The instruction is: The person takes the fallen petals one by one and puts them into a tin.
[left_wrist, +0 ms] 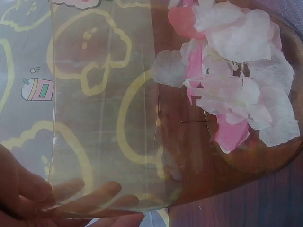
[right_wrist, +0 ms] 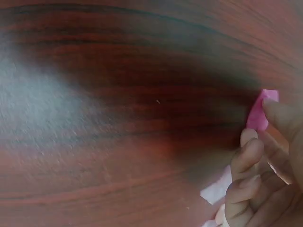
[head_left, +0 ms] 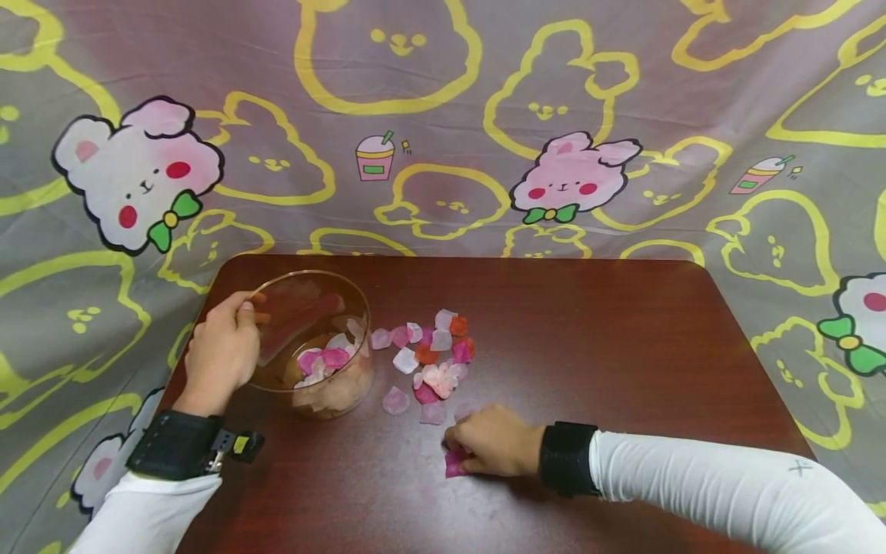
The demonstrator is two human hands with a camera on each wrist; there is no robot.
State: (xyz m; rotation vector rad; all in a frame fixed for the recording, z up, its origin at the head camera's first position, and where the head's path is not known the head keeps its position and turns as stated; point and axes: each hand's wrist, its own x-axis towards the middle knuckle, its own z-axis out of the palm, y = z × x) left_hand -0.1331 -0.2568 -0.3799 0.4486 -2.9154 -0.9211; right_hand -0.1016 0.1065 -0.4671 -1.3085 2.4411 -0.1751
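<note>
My left hand [head_left: 224, 342] grips the rim of a clear, round container [head_left: 314, 271] at the table's left, thumb on one side of the wall and fingers on the other. The container looks tilted, with white and pink petals [left_wrist: 232, 85] gathered in its bottom. Low over the table, my right hand [head_left: 500, 440] pinches a magenta petal [right_wrist: 258, 113] between thumb and fingers. Beside its curled fingers a pale petal [right_wrist: 218, 187] lies on the wood. Between both hands, several loose petals [head_left: 406, 360] in white, pink and orange-red are scattered.
All of this is on a dark reddish-brown wooden table [head_left: 588, 331] with rounded corners. A grey-pink curtain [head_left: 443, 115] with yellow cartoon outlines hangs behind the table and along its sides.
</note>
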